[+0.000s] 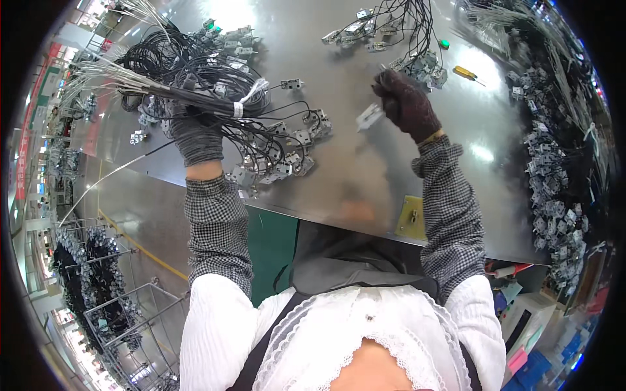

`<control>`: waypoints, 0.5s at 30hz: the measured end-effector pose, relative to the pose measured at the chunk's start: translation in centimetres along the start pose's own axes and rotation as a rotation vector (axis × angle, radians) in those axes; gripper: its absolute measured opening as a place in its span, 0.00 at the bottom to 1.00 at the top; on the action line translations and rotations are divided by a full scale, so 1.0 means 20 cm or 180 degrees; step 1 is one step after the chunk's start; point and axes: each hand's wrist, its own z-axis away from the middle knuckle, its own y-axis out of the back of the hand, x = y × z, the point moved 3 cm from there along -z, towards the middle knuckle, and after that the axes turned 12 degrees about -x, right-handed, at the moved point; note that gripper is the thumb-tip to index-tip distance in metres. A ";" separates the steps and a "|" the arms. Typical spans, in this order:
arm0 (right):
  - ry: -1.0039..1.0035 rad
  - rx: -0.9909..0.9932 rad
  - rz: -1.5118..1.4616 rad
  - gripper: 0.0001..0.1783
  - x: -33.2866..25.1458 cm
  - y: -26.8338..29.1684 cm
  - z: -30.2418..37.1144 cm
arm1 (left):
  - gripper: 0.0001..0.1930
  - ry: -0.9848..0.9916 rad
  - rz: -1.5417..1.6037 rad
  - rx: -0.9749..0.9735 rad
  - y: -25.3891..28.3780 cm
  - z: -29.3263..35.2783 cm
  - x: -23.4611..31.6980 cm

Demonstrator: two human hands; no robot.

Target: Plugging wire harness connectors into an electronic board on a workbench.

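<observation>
My left hand (197,135), in a grey knit glove, is closed around a thick bundle of black cables (195,98) at the left of the metal table. A white tie (250,98) binds the bundle, and bare pale wire ends fan out to its left. Small metal connectors (280,146) on the cable ends lie just right of that hand. My right hand (407,105), in a dark red glove, is raised over the table with its fingers closed; what they hold is unclear. Beside it is a blurred silvery metal piece (370,118); whether it touches the glove, I cannot tell.
Another cable bunch with connectors (417,68) lies at the far side, with a yellow-handled screwdriver (465,72) to its right. Many more connectors (554,189) line the right edge. A yellow plate (410,217) sits at the near edge. A metal rack (98,287) with hanging cables stands lower left.
</observation>
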 end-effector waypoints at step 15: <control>-0.0194 0.0190 0.3509 0.21 -0.24 0.42 -0.41 | 0.19 0.0091 0.0318 -0.0397 0.05 0.05 0.01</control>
